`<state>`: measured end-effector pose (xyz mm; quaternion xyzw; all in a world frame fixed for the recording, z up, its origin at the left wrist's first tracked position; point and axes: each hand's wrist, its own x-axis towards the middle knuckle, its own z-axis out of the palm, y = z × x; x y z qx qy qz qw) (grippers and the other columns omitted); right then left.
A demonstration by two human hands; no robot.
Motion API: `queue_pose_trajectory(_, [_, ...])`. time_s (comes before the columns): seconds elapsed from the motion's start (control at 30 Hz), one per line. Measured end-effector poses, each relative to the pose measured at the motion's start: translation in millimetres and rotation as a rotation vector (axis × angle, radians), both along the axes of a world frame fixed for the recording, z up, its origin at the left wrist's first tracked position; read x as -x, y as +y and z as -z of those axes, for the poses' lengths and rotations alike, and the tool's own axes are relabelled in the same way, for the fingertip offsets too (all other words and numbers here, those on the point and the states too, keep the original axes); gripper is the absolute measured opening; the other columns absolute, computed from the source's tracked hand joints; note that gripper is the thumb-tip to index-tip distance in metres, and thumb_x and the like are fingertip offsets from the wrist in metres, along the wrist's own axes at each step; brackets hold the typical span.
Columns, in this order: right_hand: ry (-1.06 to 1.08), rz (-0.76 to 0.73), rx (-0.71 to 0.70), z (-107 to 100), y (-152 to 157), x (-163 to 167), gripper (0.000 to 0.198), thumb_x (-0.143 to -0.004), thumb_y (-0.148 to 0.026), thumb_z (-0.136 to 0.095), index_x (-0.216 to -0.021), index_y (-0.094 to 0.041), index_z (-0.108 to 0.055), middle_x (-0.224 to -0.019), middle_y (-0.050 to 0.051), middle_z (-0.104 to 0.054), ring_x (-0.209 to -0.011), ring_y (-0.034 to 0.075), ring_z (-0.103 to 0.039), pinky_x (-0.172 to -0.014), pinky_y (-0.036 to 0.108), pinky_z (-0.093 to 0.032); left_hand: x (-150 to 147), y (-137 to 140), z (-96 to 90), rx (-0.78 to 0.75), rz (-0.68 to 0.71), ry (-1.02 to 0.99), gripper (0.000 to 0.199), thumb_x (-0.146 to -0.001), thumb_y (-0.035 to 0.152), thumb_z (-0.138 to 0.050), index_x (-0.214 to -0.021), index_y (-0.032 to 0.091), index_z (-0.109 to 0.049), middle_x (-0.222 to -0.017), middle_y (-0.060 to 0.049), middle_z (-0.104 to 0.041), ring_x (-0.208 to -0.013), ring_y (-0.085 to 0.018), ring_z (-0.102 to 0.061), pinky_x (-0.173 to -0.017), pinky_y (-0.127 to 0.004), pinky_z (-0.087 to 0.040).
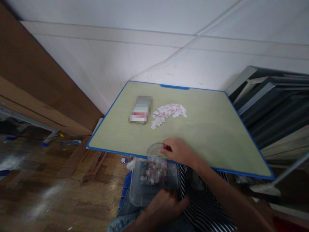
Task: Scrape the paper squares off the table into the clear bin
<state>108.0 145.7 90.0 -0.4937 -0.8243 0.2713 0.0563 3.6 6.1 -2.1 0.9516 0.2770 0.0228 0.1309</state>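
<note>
My right hand (180, 150) is at the table's near edge, thumb and fingers pinched on the rim of a clear round plastic piece (154, 149). Whether this is a lid or a shallow cup, I cannot tell. It overhangs the edge, above a translucent plastic box (137, 196) on my lap. Inside the box lies a heap of small pinkish and grey pieces (154, 172), too blurred to name. Over the box's near right side is my left hand (166, 203), smeared by motion, its fingers partly hidden. Farther back on the tabletop lies a pile of white-and-pink paper scraps (171, 110).
The pale green table (205, 135) has a blue rim and stands against a white wall. A pixelated flat object (141, 109) lies left of the scraps. Dark folded frames (272, 100) lean at the right. Flattened cardboard (79, 161) lies on the wooden floor.
</note>
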Motion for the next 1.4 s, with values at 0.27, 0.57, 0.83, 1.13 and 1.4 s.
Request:
queue_pose_trajectory(0.27, [0.077, -0.027, -0.026, 5, -4, -3, 0.022, -0.080, -0.022, -0.061, -0.060, -0.015, -0.054, -0.063, 0.001, -0.057, -0.058, 0.010, -0.044, -0.057, 0.024, -0.026, 1, -1, 1.3, -0.018, 0.004, -0.029, 0.030, -0.092, 0.021, -0.055, -0.118, 0.017, -0.042, -0.075, -0.001, -0.065, -0.058, -0.020, -0.063, -0.046, -0.028, -0.050])
queue_pose_trajectory(0.57, [0.164, -0.087, -0.002, -5, -12, -9, 0.025, -0.082, -0.021, -0.058, -0.059, -0.018, -0.048, -0.062, -0.001, -0.053, -0.058, 0.010, -0.044, -0.058, 0.024, -0.031, 1, 0, -4.5, 0.033, 0.001, -0.006, 0.025, -0.092, 0.018, -0.055, -0.114, 0.017, -0.044, -0.073, 0.000, -0.065, -0.059, -0.020, -0.064, -0.047, -0.026, -0.050])
queue_pose_trajectory(0.83, [0.272, -0.137, -0.086, -7, 26, -46, 0.022, -0.088, -0.027, -0.049, -0.068, -0.018, -0.050, -0.063, 0.000, -0.055, -0.058, 0.011, -0.047, -0.058, 0.023, -0.034, 2, -2, -2.2, 0.021, -0.009, -0.009, 0.030, -0.093, 0.019, -0.054, -0.120, 0.018, -0.041, -0.072, 0.000, -0.064, -0.058, -0.020, -0.063, -0.047, -0.026, -0.050])
queue_pose_trajectory(1.13, [0.351, -0.029, -0.428, 21, 98, -52, 0.030, -0.091, -0.038, -0.039, -0.077, -0.017, -0.054, -0.072, 0.005, -0.056, -0.065, 0.014, -0.048, -0.062, 0.026, -0.037, 1, 0, -5.2, -0.025, 0.010, 0.032, 0.033, -0.092, 0.023, -0.057, -0.120, 0.019, -0.039, -0.071, 0.000, -0.064, -0.055, -0.019, -0.062, -0.045, -0.026, -0.050])
queue_pose_trajectory(1.4, [0.396, -0.058, -0.447, 20, 85, -58, 0.024, -0.089, -0.032, -0.042, -0.072, -0.019, -0.053, -0.067, 0.003, -0.056, -0.062, 0.014, -0.049, -0.060, 0.025, -0.038, -3, -7, 13.9, -0.154, -0.048, -0.014, 0.035, -0.089, 0.028, -0.060, -0.119, 0.025, -0.042, -0.064, 0.005, -0.060, -0.042, -0.016, -0.052, -0.035, -0.023, -0.037])
